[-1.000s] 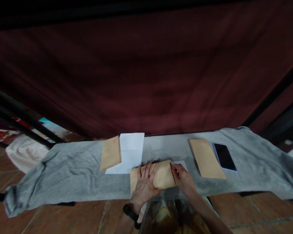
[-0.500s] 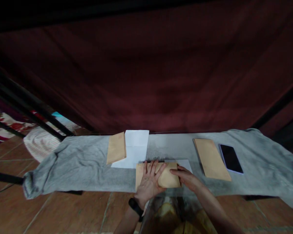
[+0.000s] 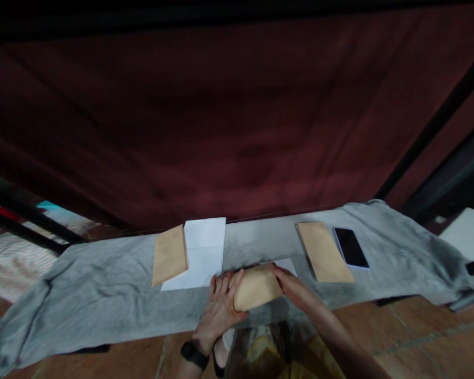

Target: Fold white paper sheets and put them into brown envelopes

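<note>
A brown paper envelope [image 3: 256,289] is held between my two hands, its left end curving. My left hand [image 3: 220,308], with a black band on the wrist, grips that left end, fingers at the far edge and thumb at the near one. At the right end my right hand [image 3: 287,283] has hold of the edge, its fingers partly hidden. Beneath the envelope, part of a white sheet [image 3: 289,265] shows on the grey cloth [image 3: 260,239].
To the left, a stack of brown envelopes [image 3: 169,255] overlaps a creased white paper [image 3: 205,247]. On the right lie more brown envelopes [image 3: 324,252] and a phone [image 3: 351,247]. A dark red fabric [image 3: 237,131] hangs behind the cloth-covered surface, with tiled floor [image 3: 134,352] below.
My left hand has gone from lying spread on top of the envelope to gripping its left end. The envelope now bends, and the whole view has turned slightly.
</note>
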The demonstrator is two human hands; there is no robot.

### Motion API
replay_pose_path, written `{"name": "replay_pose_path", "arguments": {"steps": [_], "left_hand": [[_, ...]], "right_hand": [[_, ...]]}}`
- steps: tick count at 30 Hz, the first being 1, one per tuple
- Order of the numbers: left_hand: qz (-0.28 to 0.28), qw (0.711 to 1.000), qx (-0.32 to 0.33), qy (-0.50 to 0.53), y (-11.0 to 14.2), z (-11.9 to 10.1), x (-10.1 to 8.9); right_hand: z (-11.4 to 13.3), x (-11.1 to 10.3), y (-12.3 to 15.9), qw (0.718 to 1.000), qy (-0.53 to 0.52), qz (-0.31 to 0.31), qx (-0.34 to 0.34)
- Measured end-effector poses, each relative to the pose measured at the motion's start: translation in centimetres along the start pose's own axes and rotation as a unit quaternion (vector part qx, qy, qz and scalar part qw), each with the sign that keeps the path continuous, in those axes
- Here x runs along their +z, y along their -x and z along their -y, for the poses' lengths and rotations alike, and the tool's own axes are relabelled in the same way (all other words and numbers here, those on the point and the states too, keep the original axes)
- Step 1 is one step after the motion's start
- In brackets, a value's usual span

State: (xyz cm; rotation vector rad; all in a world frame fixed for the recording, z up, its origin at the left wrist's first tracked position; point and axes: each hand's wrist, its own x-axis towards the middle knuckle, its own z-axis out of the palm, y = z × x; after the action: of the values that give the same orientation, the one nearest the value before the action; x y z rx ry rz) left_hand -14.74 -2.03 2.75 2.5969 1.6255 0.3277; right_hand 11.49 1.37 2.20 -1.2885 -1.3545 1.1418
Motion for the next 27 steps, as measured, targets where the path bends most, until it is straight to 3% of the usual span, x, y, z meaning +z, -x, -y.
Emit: {"name": "replay_pose_path", "arguments": {"steps": [3,7,11,20,27], "left_hand": [[-0.017,0.999,-0.027,-0.012,0.7,0.4,-0.4],[-0.023,0.997,-0.064,-0.021,1.9,1.0,-0.9],[-0.011,0.996,-0.090,-0.019,2.3,0.8,-1.3],[0.021,0.993,-0.113,-0.016,2.3,0.7,-1.7],[0.023,0.993,-0.117,-0.008,2.5,1.0,-1.4]], "right_hand": [[-1.1,-1.8,-0.1,0.996,0.083,-0.043,-0.001],[-3.6,-4.1,0.1,0.954,0.242,-0.173,-0.029],[-5.4,-4.0,0.3,0.917,0.353,-0.187,-0.017],[-4.8,-3.3,-0.1,0.965,0.180,-0.190,-0.033],[-3.3,-6.4,-0.8,0.966,0.066,-0.247,-0.040]]}}
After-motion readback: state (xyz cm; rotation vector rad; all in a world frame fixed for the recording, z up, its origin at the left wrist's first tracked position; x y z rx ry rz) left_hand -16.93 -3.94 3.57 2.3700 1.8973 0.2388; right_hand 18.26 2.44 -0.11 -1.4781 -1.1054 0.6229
